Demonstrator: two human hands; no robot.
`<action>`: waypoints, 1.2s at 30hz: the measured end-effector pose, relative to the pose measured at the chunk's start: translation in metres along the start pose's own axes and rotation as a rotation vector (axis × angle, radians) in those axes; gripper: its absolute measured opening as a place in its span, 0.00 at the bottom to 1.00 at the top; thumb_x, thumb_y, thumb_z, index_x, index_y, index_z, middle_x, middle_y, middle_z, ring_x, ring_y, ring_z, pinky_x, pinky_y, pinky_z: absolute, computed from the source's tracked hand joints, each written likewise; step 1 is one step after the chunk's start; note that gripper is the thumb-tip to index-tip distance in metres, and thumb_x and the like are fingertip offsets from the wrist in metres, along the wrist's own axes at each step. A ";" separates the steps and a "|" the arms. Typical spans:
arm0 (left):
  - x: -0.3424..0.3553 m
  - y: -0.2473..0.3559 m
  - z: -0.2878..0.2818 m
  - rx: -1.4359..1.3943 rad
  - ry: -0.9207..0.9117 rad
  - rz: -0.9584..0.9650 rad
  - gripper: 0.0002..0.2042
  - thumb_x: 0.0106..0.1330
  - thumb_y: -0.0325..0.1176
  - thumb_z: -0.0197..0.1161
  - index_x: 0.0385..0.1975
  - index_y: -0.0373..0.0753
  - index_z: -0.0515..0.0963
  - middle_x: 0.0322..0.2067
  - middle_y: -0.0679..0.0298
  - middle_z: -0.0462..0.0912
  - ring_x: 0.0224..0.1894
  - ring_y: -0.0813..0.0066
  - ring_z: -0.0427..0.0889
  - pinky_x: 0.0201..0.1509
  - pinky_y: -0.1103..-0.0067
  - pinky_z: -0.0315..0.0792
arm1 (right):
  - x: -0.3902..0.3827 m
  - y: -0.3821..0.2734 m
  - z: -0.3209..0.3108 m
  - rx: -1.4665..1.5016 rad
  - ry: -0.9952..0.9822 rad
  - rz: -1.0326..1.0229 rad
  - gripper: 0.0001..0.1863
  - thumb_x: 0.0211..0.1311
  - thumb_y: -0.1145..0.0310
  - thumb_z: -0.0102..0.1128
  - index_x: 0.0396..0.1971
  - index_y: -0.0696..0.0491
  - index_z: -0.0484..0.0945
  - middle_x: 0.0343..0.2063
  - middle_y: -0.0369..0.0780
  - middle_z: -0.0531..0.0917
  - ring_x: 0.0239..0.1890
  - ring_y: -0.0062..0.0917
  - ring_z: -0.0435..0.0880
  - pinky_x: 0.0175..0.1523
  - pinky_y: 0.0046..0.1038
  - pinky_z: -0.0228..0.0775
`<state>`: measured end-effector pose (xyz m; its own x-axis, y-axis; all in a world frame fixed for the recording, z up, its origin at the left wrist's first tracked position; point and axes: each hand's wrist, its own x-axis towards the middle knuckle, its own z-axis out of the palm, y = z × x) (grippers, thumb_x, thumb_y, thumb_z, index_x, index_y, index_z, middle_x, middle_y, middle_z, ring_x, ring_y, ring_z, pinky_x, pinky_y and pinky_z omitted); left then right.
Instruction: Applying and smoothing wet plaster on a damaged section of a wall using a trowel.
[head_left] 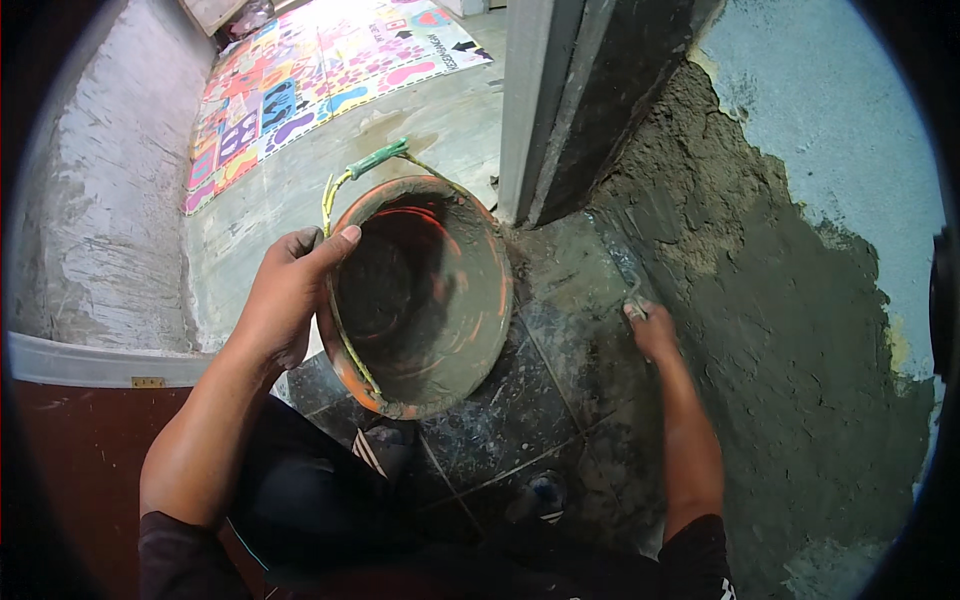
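My left hand (292, 280) is closed round the left rim of an orange bucket (450, 330), its thumb over the edge. The bucket tilts so that its mouth faces me, and grey mortar coats its inside. A yellow wire handle with a green grip (378, 160) rests against the far rim. Down at the foot of the wall, my right hand (652, 330) grips the handle of a trowel (622, 255). The trowel's blade lies low beside the wet grey mortar (800, 310) on the wall, partly smeared with it; whether it touches the wall I cannot tell.
A door frame post (545, 110) stands ahead, between the bucket and the rough mortar patch. Beyond the doorway lies a colourful printed mat (330, 85) on grey floor. Dark tiles (500, 430) are under my feet. A brown door panel (90, 470) is at the lower left.
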<state>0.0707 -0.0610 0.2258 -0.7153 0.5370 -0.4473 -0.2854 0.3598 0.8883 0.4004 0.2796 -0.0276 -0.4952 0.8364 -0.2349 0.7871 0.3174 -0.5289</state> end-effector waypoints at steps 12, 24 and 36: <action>0.000 -0.002 0.006 0.004 0.051 0.068 0.18 0.69 0.43 0.67 0.38 0.31 0.76 0.29 0.62 0.81 0.27 0.78 0.78 0.30 0.81 0.73 | -0.027 -0.002 -0.027 -0.252 0.187 -0.110 0.22 0.68 0.55 0.58 0.52 0.54 0.81 0.41 0.56 0.84 0.45 0.55 0.82 0.50 0.51 0.73; 0.002 0.001 0.008 -0.032 0.053 0.035 0.17 0.69 0.41 0.66 0.42 0.29 0.77 0.35 0.59 0.83 0.36 0.77 0.80 0.42 0.78 0.73 | -0.143 -0.006 0.118 -0.258 -0.328 -0.429 0.23 0.71 0.59 0.53 0.61 0.53 0.72 0.44 0.51 0.78 0.49 0.50 0.80 0.53 0.48 0.75; 0.014 -0.002 0.008 -0.040 0.078 0.017 0.15 0.69 0.39 0.67 0.42 0.30 0.77 0.36 0.60 0.83 0.37 0.77 0.80 0.45 0.79 0.73 | -0.008 -0.012 0.101 -0.211 -0.092 -0.091 0.27 0.69 0.58 0.55 0.64 0.55 0.70 0.49 0.58 0.79 0.49 0.54 0.81 0.54 0.49 0.74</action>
<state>0.0666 -0.0480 0.2174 -0.7674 0.4812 -0.4237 -0.2965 0.3195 0.9000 0.3574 0.2244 -0.1014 -0.5910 0.7592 -0.2725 0.7926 0.4837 -0.3713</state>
